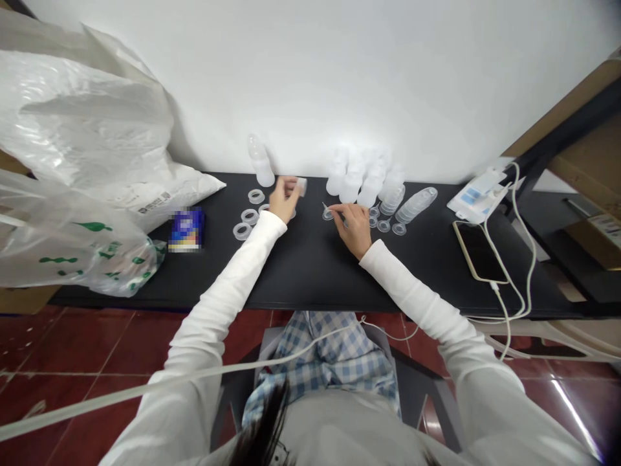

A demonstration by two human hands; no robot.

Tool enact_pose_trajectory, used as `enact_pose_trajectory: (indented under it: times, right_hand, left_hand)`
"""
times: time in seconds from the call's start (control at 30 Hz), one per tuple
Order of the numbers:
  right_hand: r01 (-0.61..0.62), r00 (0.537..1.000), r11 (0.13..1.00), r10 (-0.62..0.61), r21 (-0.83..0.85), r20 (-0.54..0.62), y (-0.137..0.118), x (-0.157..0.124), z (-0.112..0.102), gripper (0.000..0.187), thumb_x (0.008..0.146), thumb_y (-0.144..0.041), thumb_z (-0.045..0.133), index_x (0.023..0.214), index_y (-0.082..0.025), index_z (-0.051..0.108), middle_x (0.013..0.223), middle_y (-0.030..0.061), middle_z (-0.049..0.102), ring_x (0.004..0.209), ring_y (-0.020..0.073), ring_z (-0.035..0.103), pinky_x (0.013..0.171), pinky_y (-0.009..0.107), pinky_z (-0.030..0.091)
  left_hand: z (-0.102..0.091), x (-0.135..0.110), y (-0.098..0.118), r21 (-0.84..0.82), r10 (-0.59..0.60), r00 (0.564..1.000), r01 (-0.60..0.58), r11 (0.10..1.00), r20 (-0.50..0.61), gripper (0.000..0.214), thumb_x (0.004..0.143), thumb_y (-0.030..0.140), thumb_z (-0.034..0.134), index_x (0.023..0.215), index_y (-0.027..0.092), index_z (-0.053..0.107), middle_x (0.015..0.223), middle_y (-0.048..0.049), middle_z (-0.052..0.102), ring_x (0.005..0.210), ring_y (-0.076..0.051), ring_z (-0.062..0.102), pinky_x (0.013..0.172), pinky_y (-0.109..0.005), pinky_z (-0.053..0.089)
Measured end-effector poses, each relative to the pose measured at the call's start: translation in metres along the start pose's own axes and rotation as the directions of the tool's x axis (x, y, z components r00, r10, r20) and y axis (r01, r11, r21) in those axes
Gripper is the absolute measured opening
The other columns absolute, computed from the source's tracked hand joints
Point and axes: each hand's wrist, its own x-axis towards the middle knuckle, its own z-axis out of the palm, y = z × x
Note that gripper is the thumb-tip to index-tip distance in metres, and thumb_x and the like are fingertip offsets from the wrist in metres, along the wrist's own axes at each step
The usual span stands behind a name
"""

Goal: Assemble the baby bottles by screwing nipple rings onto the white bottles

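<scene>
My left hand (285, 199) is closed around a small whitish translucent bottle ring (301, 187), seen side-on and slightly blurred. Under and beside that wrist lie several more rings (242, 231), partly covered by the sleeve. My right hand (356, 228) pinches the edge of a clear bottle nipple (328, 213) low over the black table. Just right of it are other clear nipples (398, 229), some hidden by the fingers. Behind the right hand stand several white bottles (350, 186). One bottle with a clear cap (262, 163) stands apart behind the left hand.
Clear caps (416, 205) lie nested in rows at the right of the black table (310, 278). Farther right are a phone (480, 252) on a cable and a white power strip (478, 194). A blue box (187, 229) and large plastic bags (82, 123) occupy the left.
</scene>
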Motion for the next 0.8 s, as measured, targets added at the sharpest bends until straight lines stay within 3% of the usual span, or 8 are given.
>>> enact_pose_trajectory:
  times: [0.1,0.2,0.5,0.8]
  right_hand:
    - [-0.046,0.993,0.988,0.061,0.148,-0.103,-0.001,0.0,0.0,0.027,0.104,-0.039,0.044,0.107,-0.023,0.065,0.095,0.0043,0.071,0.087,0.0184,0.063,0.086,0.035,0.042]
    - [-0.076,0.983,0.967,0.114,0.243,-0.144,0.0,0.0,0.0,0.028,0.103,-0.042,0.045,0.107,-0.023,0.064,0.092,0.0042,0.07,0.08,0.0181,0.062,0.084,0.037,0.044]
    - [-0.097,0.979,0.975,0.13,0.198,-0.158,0.004,0.0,0.002,0.022,0.1,-0.04,0.052,0.103,-0.023,0.066,0.083,0.0008,0.067,0.071,0.0162,0.056,0.076,0.035,0.04]
    - [-0.119,0.964,0.979,0.153,0.166,-0.215,0.004,0.001,0.003,0.018,0.098,-0.038,0.057,0.093,-0.023,0.064,0.083,0.0015,0.062,0.078,0.0178,0.056,0.077,0.036,0.04]
  left_hand:
    - [0.023,-0.015,0.005,-0.345,-0.113,0.965,0.192,0.919,0.237,0.021,0.091,0.037,0.057,0.103,0.02,0.058,0.092,-0.0041,0.071,0.078,-0.015,0.069,0.07,-0.027,0.056]
    - [0.035,-0.029,0.01,-0.473,-0.153,0.927,0.31,0.825,0.342,0.018,0.091,0.033,0.056,0.101,0.018,0.061,0.088,-0.0033,0.072,0.075,-0.013,0.07,0.071,-0.026,0.058]
    - [0.042,-0.049,0.007,-0.521,-0.101,0.898,0.337,0.784,0.429,0.023,0.088,0.034,0.063,0.106,0.021,0.064,0.102,-0.0027,0.074,0.088,-0.015,0.073,0.086,-0.032,0.06]
    - [0.044,-0.056,0.004,-0.524,-0.019,0.873,0.309,0.793,0.487,0.043,0.08,0.044,0.074,0.113,0.02,0.062,0.091,-0.0026,0.075,0.081,-0.016,0.074,0.083,-0.034,0.061]
